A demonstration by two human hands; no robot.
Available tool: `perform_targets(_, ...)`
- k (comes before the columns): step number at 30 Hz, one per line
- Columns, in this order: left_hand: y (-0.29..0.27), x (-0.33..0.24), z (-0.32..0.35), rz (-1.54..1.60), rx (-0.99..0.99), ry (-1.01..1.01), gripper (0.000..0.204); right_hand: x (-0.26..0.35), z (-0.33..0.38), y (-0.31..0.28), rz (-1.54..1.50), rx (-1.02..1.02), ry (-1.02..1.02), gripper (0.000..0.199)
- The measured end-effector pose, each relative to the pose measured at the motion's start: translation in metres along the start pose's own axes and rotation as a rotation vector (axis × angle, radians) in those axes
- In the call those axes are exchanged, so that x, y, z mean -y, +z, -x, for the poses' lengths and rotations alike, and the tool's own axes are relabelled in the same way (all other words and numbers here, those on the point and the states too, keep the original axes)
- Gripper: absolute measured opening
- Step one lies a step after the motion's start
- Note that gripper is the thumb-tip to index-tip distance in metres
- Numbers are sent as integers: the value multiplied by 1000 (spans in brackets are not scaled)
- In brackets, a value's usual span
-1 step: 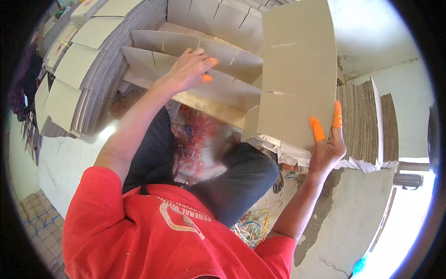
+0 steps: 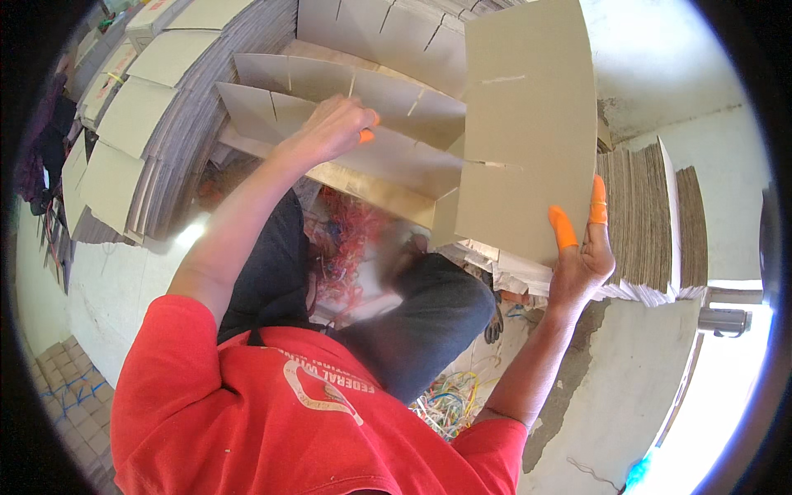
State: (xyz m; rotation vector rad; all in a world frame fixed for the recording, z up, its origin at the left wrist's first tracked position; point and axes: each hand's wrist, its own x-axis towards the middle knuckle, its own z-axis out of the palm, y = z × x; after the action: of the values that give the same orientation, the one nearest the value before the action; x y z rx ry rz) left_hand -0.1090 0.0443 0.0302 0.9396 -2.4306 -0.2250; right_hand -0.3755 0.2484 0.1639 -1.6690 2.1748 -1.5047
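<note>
My left hand (image 2: 337,130) is closed, its fingers curled in, over the upper edges of two slotted cardboard strips (image 2: 431,111) that stand on edge. Whether something is pinched in it is hidden. Orange finger covers show on its thumb and a finger. On the right, my right hand (image 2: 582,262) grips a large slotted cardboard sheet (image 2: 528,107) by its lower right edge. The thumb, in an orange cover, lies on the sheet's face, and a covered finger is at its side edge. The sheet stands tilted beside the right ends of the strips.
Stacked cardboard (image 2: 169,115) rises at the left. More cardboard sheets (image 2: 639,219) stand packed on the right by a pale wall (image 2: 668,58). Another slotted strip (image 2: 404,33) stands at the back. Red shreds (image 2: 342,239) and tangled strapping (image 2: 450,404) lie around my legs.
The fingers of my left hand have curled in further, and the hand has dipped slightly. The sheet in my right hand has shifted only a touch.
</note>
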Motion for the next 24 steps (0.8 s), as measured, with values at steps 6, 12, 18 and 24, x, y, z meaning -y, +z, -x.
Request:
perform_targets(6, 28, -31, -4, 98, 96, 51, 16, 13, -16, 4, 116, 55, -82, 59)
perform_targets(12, 33, -44, -9, 84, 177, -33, 16, 10, -25, 6, 129, 188, -63, 61)
perform_targets(18, 29, -46, -11, 83, 175, -18, 16, 5, -27, 16, 8, 224, -52, 61)
perform_targets(24, 29, -43, -16, 72, 173, -3, 14, -3, -36, 32, 88, 313, 12, 64)
